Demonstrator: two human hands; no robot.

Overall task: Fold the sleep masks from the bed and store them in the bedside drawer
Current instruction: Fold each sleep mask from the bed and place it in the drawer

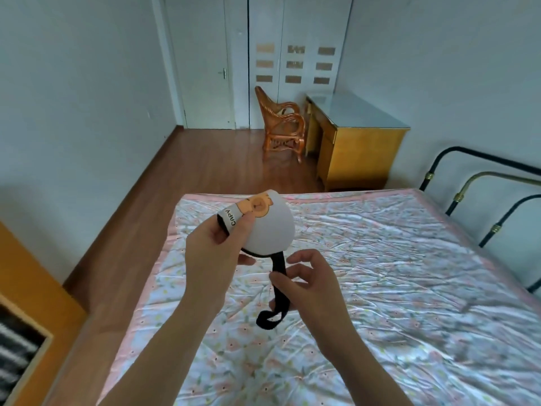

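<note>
Left hand (pixel 218 247) pinches the folded sleep mask (pixel 269 227) above the bed (pixel 380 288); right hand (pixel 307 276) grips its black strap (pixel 278 291) loosely, and the dangling loop may slip free, unfolding the mask.

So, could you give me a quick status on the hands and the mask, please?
Left hand gripping folded sleep mask above bed. Right hand pinching black strap. Open drawer at lower left; nothing blocking.
</note>
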